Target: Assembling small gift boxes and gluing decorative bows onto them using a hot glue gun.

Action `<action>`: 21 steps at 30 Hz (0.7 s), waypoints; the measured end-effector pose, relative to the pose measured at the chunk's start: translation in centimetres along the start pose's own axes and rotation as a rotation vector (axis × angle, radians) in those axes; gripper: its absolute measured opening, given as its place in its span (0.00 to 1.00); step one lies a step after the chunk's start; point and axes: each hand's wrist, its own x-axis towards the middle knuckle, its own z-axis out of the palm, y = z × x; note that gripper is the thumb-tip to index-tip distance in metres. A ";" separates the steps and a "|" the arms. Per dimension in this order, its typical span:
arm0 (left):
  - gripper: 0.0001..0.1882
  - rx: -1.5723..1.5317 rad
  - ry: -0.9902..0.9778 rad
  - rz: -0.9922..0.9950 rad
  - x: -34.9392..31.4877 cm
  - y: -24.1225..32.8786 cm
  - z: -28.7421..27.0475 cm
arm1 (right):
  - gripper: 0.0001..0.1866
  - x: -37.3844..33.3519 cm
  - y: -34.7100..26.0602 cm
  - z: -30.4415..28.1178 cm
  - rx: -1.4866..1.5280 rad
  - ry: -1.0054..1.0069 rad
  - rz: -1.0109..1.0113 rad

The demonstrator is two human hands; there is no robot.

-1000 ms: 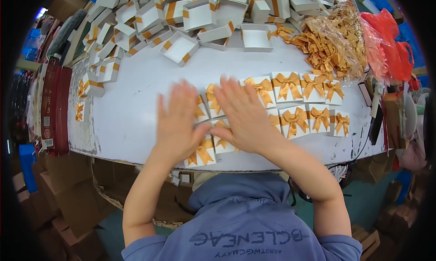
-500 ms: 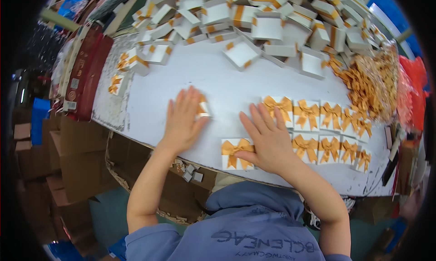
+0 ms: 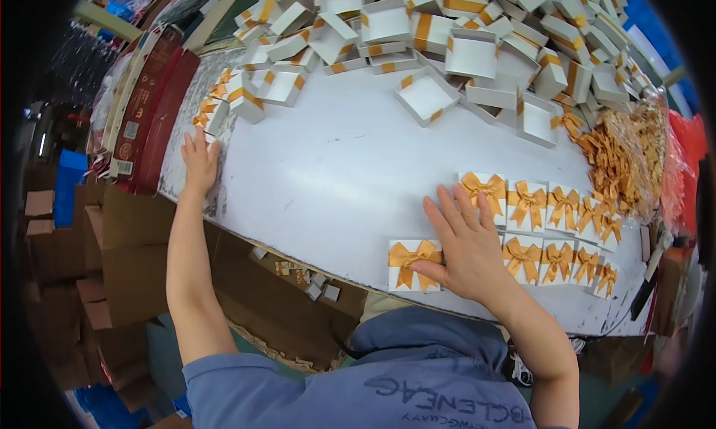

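My left hand is at the table's left side with its fingers stretched out. Its fingertips are right by a small white box with a gold ribbon bow; I cannot tell whether they grip anything. My right hand lies spread among two rows of bowed white boxes. Its thumb rests at the edge of a near box with a gold bow. Just beyond its fingertips is another bowed box, and the hand partly hides the boxes beneath it. More bowed boxes continue to the right.
White open box parts with gold bands are heaped along the back. A pile of gold ribbon bows in clear plastic lies at the right. Dark red boxes stand at the left edge. Below the table is an open cardboard box.
My left hand has swept left across the table to the boxes there. The bowed box beside it is gone from the middle. My right hand stays on the rows; the view has shifted slightly.
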 end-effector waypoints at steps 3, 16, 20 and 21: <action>0.33 0.189 -0.151 -0.233 2.9 5.4 0.3 | 0.42 -0.2 0.9 0.2 -0.015 -0.010 0.052; 0.50 -0.353 -0.269 0.842 -14.2 39.5 -8.6 | 0.35 -3.0 7.4 -6.4 -0.125 0.346 0.221; 0.50 -0.420 -0.234 0.815 -15.4 43.5 -5.0 | 0.34 -3.8 7.9 -2.7 -0.167 0.158 0.221; 0.50 -0.379 -0.267 0.816 -15.5 44.0 -4.3 | 0.34 -3.7 8.4 -2.8 -0.170 0.159 0.228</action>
